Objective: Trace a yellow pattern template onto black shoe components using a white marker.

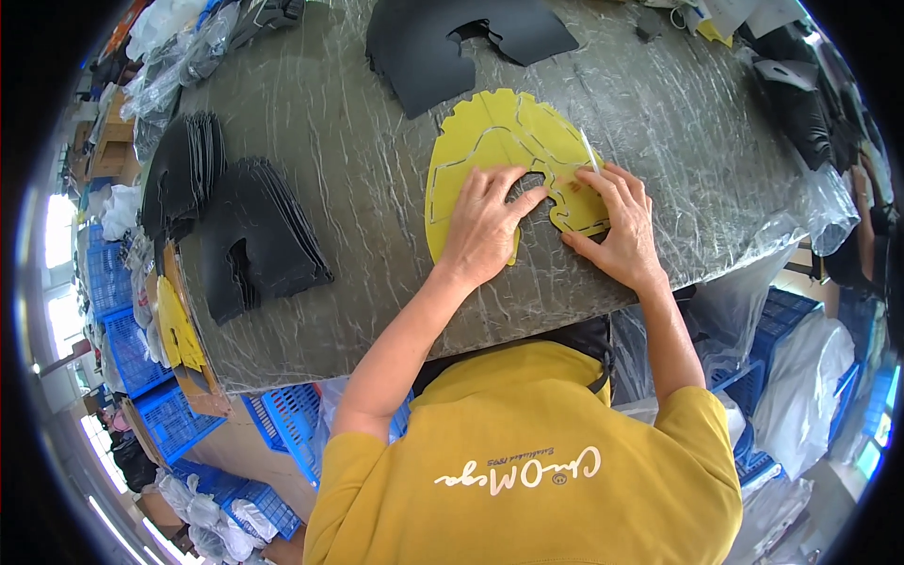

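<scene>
A yellow horseshoe-shaped template (499, 141) with narrow slots cut along curved lines lies flat on the table. My left hand (485, 221) rests on its left half, fingers spread and pressing near the central notch. On its right half is my right hand (617, 217), with thumb and fingers curled at the edge. A slim white pen-like stick (589, 151) stands out from the fingertips of my right hand; its lower end is hidden. Whether a black piece lies under the template, I cannot tell.
Large black cut pieces (424, 52) lie at the far side of the table (358, 311). Two stacks of black pieces (259, 240) stand at the left. Blue crates (292, 419) and clear plastic bags (805, 386) surround the table. More yellow templates (179, 325) hang at the left edge.
</scene>
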Motion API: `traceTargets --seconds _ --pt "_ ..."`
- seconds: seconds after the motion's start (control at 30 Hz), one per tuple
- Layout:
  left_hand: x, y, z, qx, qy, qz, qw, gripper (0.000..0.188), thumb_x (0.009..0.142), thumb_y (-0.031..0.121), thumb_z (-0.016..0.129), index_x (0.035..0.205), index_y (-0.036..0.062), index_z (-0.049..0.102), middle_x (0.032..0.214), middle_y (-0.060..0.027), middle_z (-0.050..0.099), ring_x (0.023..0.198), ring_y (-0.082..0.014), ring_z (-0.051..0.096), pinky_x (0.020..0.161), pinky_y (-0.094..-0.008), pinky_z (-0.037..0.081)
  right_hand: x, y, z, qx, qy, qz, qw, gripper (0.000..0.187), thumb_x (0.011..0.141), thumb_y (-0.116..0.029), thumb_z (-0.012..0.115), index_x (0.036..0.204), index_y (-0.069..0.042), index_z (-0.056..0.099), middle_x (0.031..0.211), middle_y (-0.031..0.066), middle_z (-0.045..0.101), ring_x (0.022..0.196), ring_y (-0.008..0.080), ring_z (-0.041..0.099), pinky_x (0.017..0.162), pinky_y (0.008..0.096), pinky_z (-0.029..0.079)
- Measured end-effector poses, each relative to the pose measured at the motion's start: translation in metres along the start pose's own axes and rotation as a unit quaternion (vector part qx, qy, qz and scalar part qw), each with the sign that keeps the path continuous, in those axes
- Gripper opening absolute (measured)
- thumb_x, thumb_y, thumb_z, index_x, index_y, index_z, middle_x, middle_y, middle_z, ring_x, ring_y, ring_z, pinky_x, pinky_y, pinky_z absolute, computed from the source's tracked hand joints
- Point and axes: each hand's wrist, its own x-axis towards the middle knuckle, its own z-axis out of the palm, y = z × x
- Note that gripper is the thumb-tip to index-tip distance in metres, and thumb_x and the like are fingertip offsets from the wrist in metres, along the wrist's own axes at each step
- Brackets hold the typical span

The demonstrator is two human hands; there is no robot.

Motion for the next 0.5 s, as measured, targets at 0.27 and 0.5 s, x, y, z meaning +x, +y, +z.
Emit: traceTargets --seconds 0.27,0.5 --pt "-0.003 0.000 0.001 0.019 0.023 0.011 0.999 0.055 0.079 -0.009 0.062 0.124 0.0200 0.075 0.134 -0.0055 0.060 0.118 -0.0301 0.055 0.099 -0.0400 0.054 -0.002 -0.008 0.003 0.003 0.031 0.005 1.000 0.081 0.068 -0.027 0.086 0.141 -0.016 0.055 0.139 0.0073 0.059 0.140 0.0351 0.043 0.112 0.0510 0.034" --pt "-0.005 0.000 0.003 0.033 0.022 0.007 0.999 0.051 0.081 -0.006 0.064 0.123 0.0205 0.075 0.135 -0.0045 0.061 0.118 -0.0293 0.056 0.099 -0.0400 0.054 -0.002 -0.011 0.005 0.001 0.052 0.021 0.998 0.084 0.061 -0.023 0.086 0.139 -0.015 0.056 0.136 0.0080 0.060 0.135 0.0350 0.045 0.112 0.0493 0.035"
